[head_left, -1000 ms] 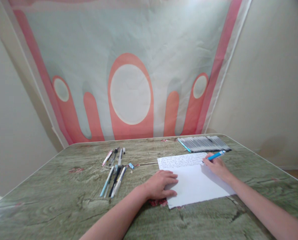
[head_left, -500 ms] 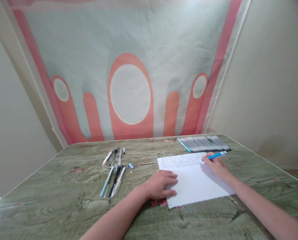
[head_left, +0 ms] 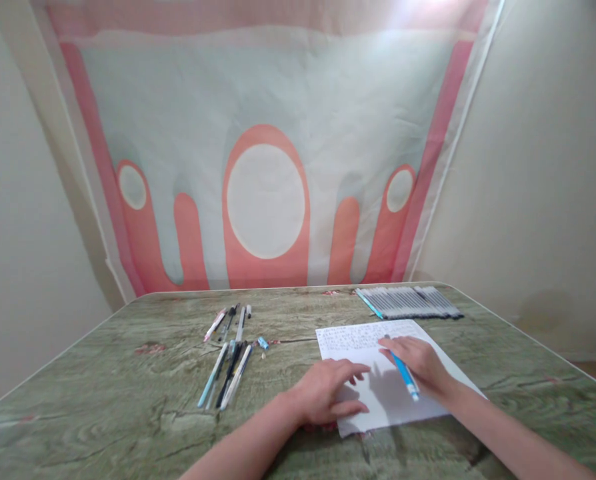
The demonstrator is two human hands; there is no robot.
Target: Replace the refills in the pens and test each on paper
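A white sheet of paper [head_left: 383,400] lies on the table, with lines of handwriting across its upper part. My right hand [head_left: 421,363] is over the right half of the sheet, its fingers closed round a blue pen [head_left: 404,375]. The pen's blue and white end points down toward me, and its other end is at the fingertips near the writing. My left hand [head_left: 331,392] rests at the sheet's left edge, fingers spread and holding nothing.
Several pens [head_left: 225,377] lie in two groups on the left of the wood-patterned table [head_left: 128,400], with a small blue piece [head_left: 263,343] beside them. A long row of clear pens or refills [head_left: 411,303] lies behind the sheet. A patterned cloth [head_left: 268,80] hangs behind.
My right hand has moved left over the sheet, and the pen has swung from pointing right to pointing toward me. My left hand's fingers have lifted and spread a little. The view has tilted up slightly.
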